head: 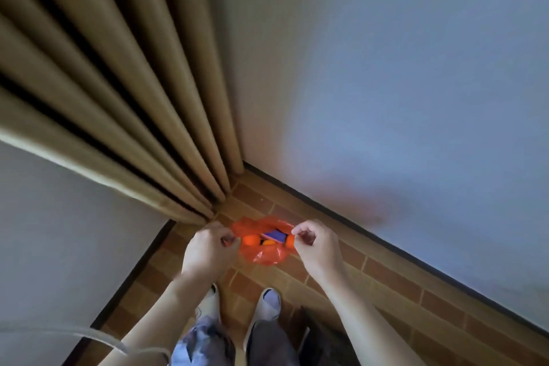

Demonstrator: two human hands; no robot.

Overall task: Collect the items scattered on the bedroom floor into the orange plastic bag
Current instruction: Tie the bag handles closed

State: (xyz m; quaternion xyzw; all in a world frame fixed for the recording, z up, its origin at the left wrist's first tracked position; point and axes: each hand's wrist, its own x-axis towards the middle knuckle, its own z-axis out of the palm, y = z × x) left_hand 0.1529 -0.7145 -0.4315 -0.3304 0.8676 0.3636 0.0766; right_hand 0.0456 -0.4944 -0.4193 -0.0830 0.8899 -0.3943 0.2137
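Left hand [208, 249] and right hand [315, 244] held forward, each grip pinched shut.

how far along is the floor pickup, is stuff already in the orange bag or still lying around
Done: several items already sit inside the orange plastic bag, including a purple-blue flat piece and an orange ball. In hand: the left hand and right hand each pinch one side of the bag's mouth, holding it open above the brick-patterned floor. Left: no loose items show on the visible floor, though only a corner of the room is in view.
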